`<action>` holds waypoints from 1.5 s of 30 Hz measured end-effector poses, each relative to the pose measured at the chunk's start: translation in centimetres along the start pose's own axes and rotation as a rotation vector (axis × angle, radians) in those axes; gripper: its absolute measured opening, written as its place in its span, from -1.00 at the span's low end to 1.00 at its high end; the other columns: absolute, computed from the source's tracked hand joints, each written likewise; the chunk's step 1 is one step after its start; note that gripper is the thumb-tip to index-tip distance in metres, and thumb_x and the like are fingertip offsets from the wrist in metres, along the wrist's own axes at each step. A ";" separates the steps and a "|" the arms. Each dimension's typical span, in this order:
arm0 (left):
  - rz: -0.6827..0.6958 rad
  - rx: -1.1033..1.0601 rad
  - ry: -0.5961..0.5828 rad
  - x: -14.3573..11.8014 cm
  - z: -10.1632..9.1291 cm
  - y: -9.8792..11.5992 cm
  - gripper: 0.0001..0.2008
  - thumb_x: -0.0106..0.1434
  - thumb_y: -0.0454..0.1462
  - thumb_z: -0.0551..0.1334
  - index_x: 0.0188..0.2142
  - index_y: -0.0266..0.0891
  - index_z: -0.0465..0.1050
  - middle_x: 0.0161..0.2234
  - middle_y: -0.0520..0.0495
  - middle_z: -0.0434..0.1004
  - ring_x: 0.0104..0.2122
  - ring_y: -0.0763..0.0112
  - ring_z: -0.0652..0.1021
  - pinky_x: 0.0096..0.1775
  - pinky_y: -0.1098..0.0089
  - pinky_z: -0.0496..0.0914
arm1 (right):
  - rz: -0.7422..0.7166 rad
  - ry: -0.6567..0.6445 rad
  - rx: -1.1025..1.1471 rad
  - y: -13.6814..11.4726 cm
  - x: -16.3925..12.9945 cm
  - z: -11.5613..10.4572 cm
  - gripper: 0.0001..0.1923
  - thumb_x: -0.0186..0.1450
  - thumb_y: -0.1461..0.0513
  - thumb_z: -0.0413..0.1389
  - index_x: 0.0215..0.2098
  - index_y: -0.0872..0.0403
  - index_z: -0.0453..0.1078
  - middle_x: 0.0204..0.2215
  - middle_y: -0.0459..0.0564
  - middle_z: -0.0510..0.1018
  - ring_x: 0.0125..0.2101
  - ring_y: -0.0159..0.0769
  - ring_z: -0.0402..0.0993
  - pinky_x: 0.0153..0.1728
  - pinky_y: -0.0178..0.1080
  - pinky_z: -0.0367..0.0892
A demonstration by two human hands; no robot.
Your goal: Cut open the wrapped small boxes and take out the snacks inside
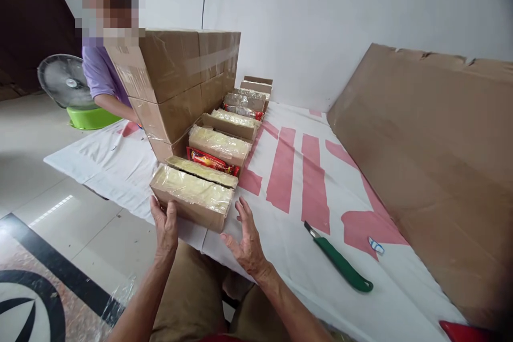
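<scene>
A brown cardboard box with taped, open flaps lies at the near edge of the cloth-covered table. My left hand touches its left front corner, fingers apart. Just off the box's right front corner is my right hand, its fingers spread and nothing in it. Red shiny packets show inside the box, behind the flap. To the right of my right hand, a green-handled utility knife lies on the cloth with its blade out.
More opened boxes run back in a row toward the wall. Stacked sealed cartons stand on their left, with a person in a purple sleeve behind. A large cardboard sheet leans at right. A fan stands at far left.
</scene>
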State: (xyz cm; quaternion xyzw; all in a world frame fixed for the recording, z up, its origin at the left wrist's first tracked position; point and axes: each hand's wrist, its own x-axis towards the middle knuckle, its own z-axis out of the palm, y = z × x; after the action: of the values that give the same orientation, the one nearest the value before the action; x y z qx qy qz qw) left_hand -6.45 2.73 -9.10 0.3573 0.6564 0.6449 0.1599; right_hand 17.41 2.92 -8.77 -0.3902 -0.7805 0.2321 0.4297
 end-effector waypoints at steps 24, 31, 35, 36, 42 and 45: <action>0.176 0.275 -0.056 -6.0 2.8 -2.7 -0.06 0.31 0.16 0.26 0.45 -0.37 0.04 0.44 -0.57 0.07 0.46 -0.21 0.15 0.42 -0.22 0.06 | 0.050 -0.087 -0.046 3.4 -1.8 0.6 -0.11 0.26 0.22 0.20 0.52 0.02 0.07 0.40 0.20 0.34 0.34 0.12 0.35 0.28 0.15 0.37; 0.219 0.267 -0.061 -6.0 2.9 -2.6 -0.11 0.35 0.11 0.25 0.45 -0.36 0.04 0.44 -0.56 0.08 0.48 -0.16 0.11 0.43 -0.20 0.03 | 0.023 -0.226 -0.101 2.7 -1.0 0.4 0.01 0.25 0.19 0.22 0.57 0.05 -0.11 0.47 0.25 0.20 0.40 0.15 0.25 0.30 0.19 0.30; 0.210 0.243 -0.064 -6.1 2.9 -2.5 -0.16 0.38 0.06 0.24 0.45 -0.33 0.03 0.46 -0.53 0.05 0.49 -0.11 0.09 0.44 -0.17 0.04 | 0.049 -0.197 -0.125 2.7 -0.8 0.6 -0.09 0.25 0.20 0.20 0.52 0.07 0.04 0.40 0.23 0.34 0.32 0.12 0.38 0.26 0.15 0.34; 0.206 0.241 -0.069 -6.0 2.9 -2.5 -0.17 0.38 0.05 0.23 0.45 -0.34 0.03 0.46 -0.54 0.05 0.50 -0.11 0.08 0.44 -0.17 0.04 | 0.055 -0.187 -0.129 2.7 -0.8 0.7 -0.13 0.25 0.20 0.20 0.49 0.07 0.10 0.37 0.23 0.39 0.29 0.12 0.42 0.25 0.14 0.35; 0.192 0.217 -0.104 -5.6 2.7 -2.8 -0.17 0.38 0.05 0.21 0.44 -0.37 0.04 0.45 -0.57 0.06 0.49 -0.14 0.08 0.44 -0.22 0.01 | 0.082 -0.138 -0.146 2.7 -0.4 1.0 -0.36 0.24 0.21 0.20 0.30 0.05 0.40 0.21 0.18 0.58 0.19 0.10 0.53 0.22 0.11 0.39; 0.192 0.201 -0.110 -5.4 2.7 -2.9 -0.19 0.39 0.05 0.20 0.43 -0.38 0.06 0.45 -0.57 0.06 0.49 -0.14 0.09 0.43 -0.21 0.03 | 0.086 -0.125 -0.160 2.9 -0.3 1.2 -0.40 0.23 0.21 0.22 0.25 0.06 0.45 0.18 0.19 0.61 0.18 0.10 0.54 0.23 0.12 0.39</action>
State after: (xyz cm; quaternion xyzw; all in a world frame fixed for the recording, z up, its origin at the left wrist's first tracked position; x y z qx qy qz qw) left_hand -1.67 1.36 -13.55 0.4674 0.6707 0.5677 0.0963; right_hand 17.69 4.29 -11.56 -0.4411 -0.8045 0.2109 0.3372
